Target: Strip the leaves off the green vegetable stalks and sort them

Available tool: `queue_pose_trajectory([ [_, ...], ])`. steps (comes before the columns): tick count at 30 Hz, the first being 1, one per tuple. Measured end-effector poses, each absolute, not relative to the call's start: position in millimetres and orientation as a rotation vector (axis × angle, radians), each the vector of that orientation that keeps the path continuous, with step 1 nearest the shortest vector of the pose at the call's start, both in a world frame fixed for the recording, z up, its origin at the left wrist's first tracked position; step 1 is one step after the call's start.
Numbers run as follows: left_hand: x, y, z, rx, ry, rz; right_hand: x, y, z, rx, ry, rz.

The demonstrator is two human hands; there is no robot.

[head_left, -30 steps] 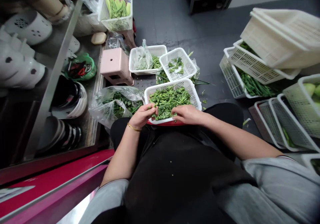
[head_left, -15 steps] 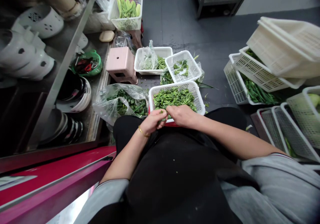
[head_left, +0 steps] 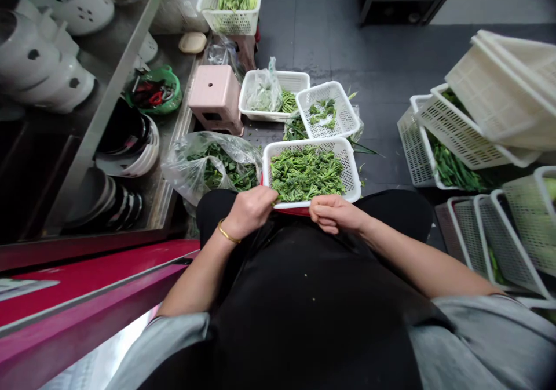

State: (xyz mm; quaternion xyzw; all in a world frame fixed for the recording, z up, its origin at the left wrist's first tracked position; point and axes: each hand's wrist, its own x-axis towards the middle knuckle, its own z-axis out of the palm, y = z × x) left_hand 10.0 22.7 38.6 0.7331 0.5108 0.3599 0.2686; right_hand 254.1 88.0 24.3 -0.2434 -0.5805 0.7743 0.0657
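Observation:
A white plastic basket in front of my lap is filled with broccolini, cut green stems with small florets. My left hand, with a gold bangle on the wrist, is closed at the basket's near left corner. A bit of green shows at its fingertips, too small to name. Closed too, my right hand is at the near rim, right of the middle; its curled fingers hide whatever may be in them. Behind stands a smaller white basket with a few broccolini pieces in it.
Left of the basket lies a clear plastic bag of leafy greens. A pink stool and a basket with green beans stand beyond. Stacked baskets are on the right, a shelf with crockery on the left.
My hands were together over the near rim with a green piece between them. They have moved apart, left hand to the left, right hand slightly right and nearer my body. The view has shifted slightly.

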Motion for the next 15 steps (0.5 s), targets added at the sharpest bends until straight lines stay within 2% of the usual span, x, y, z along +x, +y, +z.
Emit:
queue_pose_trajectory([
  [3,-7.2,29.2,32.6,1.252,1.315,1.281,236.5,107.2,15.9,-1.194,-2.359,1.53],
  [5,-13.3,35.9,25.8,0.859,1.176,1.368,218.4,120.4,1.8,-1.456,-2.598,0.944],
  [7,-14.7,43.6,18.3,0.673,1.072,1.366,200.9,131.9,-12.2,-1.543,-2.751,0.656],
  [11,-2.6,58.7,6.7,0.723,1.138,1.148,191.8,150.6,-16.9,-1.502,-2.787,0.648],
  [15,20.7,78.7,3.7,1.25,1.38,1.019,214.0,160.0,10.1,-1.259,-2.618,0.866],
])
